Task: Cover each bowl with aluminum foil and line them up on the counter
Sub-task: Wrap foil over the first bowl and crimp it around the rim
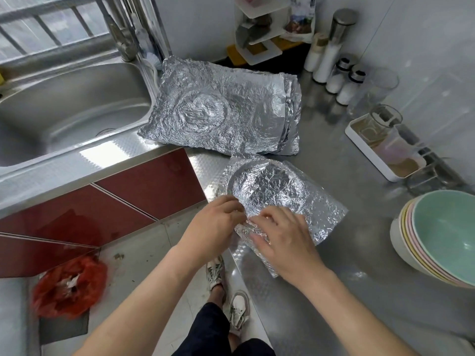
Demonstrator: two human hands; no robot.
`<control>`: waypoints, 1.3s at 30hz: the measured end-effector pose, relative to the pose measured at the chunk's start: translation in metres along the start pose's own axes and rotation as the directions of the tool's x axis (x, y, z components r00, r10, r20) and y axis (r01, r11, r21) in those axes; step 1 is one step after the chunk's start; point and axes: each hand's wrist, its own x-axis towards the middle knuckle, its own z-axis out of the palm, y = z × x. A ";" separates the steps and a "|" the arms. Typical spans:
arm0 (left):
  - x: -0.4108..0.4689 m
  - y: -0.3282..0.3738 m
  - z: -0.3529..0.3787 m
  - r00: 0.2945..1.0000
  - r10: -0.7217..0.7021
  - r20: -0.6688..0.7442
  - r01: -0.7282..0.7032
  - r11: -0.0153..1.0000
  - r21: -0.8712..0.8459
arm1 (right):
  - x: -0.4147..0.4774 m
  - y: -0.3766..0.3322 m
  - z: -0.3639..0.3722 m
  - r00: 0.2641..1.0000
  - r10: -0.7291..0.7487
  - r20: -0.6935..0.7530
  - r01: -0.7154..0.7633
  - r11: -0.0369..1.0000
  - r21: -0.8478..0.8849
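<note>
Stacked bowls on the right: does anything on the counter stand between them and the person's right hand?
Nothing visible does. Bare counter runs from the right hand to the stacked bowls. The foil-covered bowl under that hand sits left of the path, and the tray of glasses farther back.

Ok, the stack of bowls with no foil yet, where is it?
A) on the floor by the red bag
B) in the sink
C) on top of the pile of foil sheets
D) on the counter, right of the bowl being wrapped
D: the stack of bowls, green one uppermost, sits on the counter at the right of the view, to the right of the foil-wrapped bowl.
</note>
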 end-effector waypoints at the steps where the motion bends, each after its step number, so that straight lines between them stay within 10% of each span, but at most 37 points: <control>1: 0.001 0.001 -0.003 0.999 -0.033 0.013 0.034 0.999 -0.009 | -0.002 0.002 -0.003 1.000 -0.003 -0.012 0.003 1.000 0.001; 13: 0.000 0.011 0.009 0.998 0.056 -0.019 -0.057 0.996 -0.063 | -0.008 0.026 0.008 0.997 -0.073 0.021 0.070 0.989 0.130; 26: -0.005 0.004 0.025 0.956 0.172 -0.238 -0.162 0.985 0.059 | -0.006 0.006 0.026 0.984 0.001 -0.179 -0.024 0.992 -0.124; 39: -0.007 0.001 0.022 0.984 0.097 -0.148 -0.095 0.995 0.025 | -0.002 0.015 -0.004 1.000 -0.007 -0.013 0.006 0.996 -0.085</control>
